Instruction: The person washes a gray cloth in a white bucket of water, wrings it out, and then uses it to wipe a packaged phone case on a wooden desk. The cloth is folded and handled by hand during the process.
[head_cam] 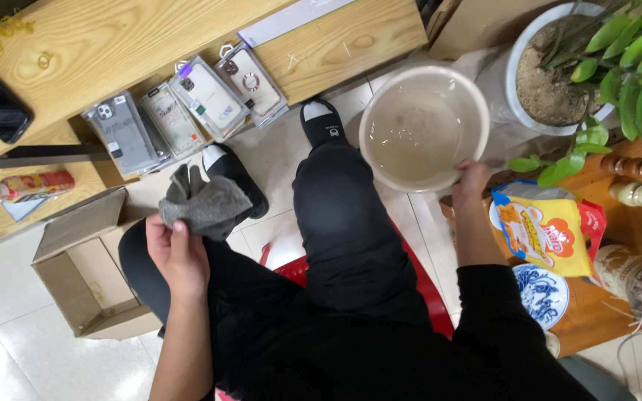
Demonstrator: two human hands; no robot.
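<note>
My left hand point(176, 252) grips a grey cloth point(203, 204), bunched up above my left knee. My right hand point(472, 180) holds the near rim of a cream plastic basin point(380, 156) with a little water in it; the basin is over the tiled floor, right of my right leg. I sit on a red stool point(302, 269) in black trousers, with black shoes on the floor.
An open cardboard box point(87, 275) lies on the floor at left. Several packaged phone cases point(180, 111) lean on a wooden shelf. A white pot with a green plant point(551, 74) stands at right, beside a wooden table point(596, 312) with a yellow snack bag point(548, 234) and a blue-patterned dish.
</note>
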